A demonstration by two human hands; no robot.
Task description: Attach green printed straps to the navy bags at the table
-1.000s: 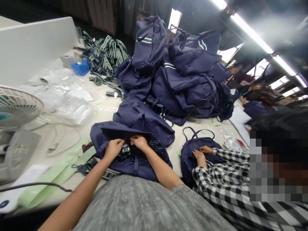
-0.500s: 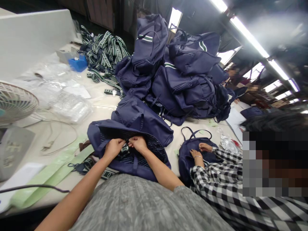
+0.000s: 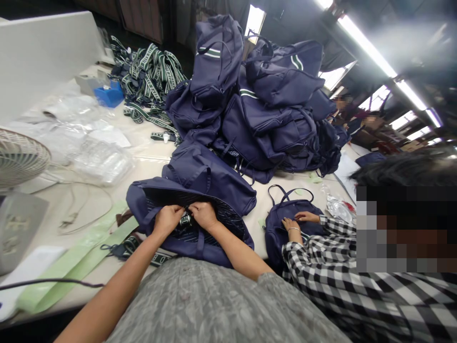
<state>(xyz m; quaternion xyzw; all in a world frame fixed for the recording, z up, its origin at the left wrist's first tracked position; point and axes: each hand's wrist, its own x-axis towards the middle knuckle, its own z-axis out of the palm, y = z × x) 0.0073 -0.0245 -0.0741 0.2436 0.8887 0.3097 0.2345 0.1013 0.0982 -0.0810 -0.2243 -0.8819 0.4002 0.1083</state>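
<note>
An opened navy bag [image 3: 217, 255] lies in front of me, its dark patterned lining showing. My left hand [image 3: 169, 220] and my right hand [image 3: 203, 215] are inside its mouth, close together, each with fingers pinched on something small and dark that I cannot make out. Just below the fingertips is a rolled green-and-white strap [image 3: 185, 220] in the bag. Another navy bag [image 3: 228, 183] lies directly behind the opened one. A patterned strap with a dark clip [image 3: 123, 247] sticks out at the left of the opened bag.
Navy bags [image 3: 264, 109] are piled at the back, beside a heap of green-and-white straps [image 3: 152, 71]. Clear plastic bags [image 3: 103, 157], a blue box [image 3: 109, 94], a fan [image 3: 21, 157] and green strips [image 3: 71, 262] lie left. At right, a person in a checked shirt [image 3: 339, 257] handles a navy bag [image 3: 274, 228].
My hands keep their pinch inside the bag, with the right fingertips slightly nearer the left ones. The view has shifted slightly. The other person's hands have moved a little closer together.
</note>
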